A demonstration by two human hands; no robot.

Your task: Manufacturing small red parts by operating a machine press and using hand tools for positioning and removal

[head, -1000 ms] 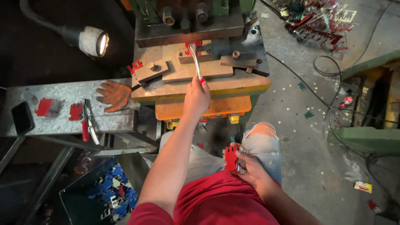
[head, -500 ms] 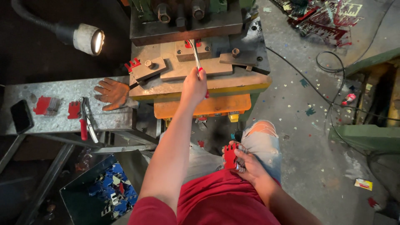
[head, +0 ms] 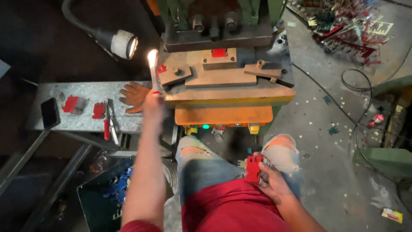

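- Thin shiny metal rod with a red handle stands upright at the left edge of the press bed, clenched in the left hand.
- Flat red plastic pieces rest on the lap, grasped by the right hand.
- Green press machine rises behind; a red piece sits in its die.
- Grey metal tabletop, left, carries an orange work glove, a black phone and red-handled pliers.

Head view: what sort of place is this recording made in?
Most likely a small metal-stamping workshop: a heavy press with a red piece on its bed, a steel side bench with pliers, and offcut scraps heaped on the concrete floor.
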